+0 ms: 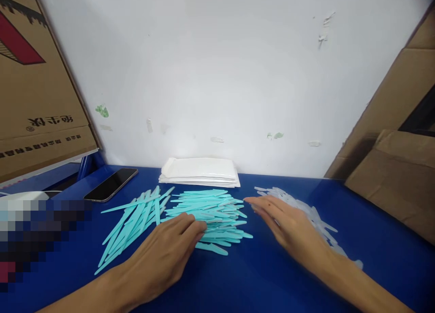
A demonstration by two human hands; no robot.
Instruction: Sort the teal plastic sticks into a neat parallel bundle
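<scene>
My left hand [168,254] lies palm down on the blue table [265,276], its fingertips touching the near edge of a heap of teal plastic sticks [214,211]. A second, looser spread of long teal sticks [134,222] fans out to its left. My right hand [288,229] lies flat with fingers stretched out, just right of the teal heap and resting against a pile of clear plastic pieces [312,215]. Neither hand holds anything.
A stack of white pouches [200,171] lies by the white wall behind the sticks. A black phone [111,185] rests at the back left. Cardboard boxes stand at the left [37,86] and right [397,177]. A blurred patch covers the near left.
</scene>
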